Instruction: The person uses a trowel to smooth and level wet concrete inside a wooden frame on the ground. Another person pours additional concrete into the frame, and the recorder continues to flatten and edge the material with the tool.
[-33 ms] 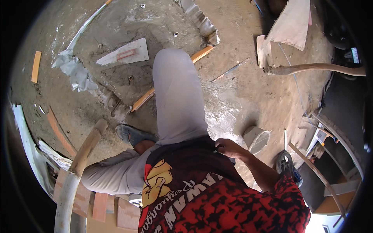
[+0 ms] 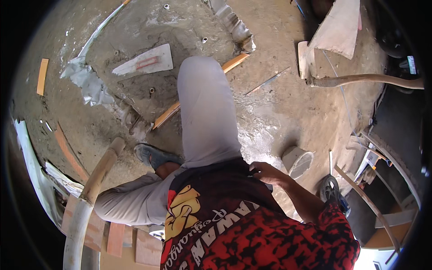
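Observation:
My right hand is at my right hip, its fingers curled in against the edge of my dark shirt. Whatever those fingers hold, if anything, is hidden by the hand and the cloth. My left hand does not show. Beyond my raised knee in grey trousers, a pale flat trowel with a reddish handle lies on wet, grey cement. Close to my right forearm, a cement-smeared bucket is on the ground.
Wooden strips and crumpled grey sheeting edge the wet patch, where short pipe ends stick up. A thin rod lies right of my knee. At far right is a wooden-handled hoe; a pole rises at left.

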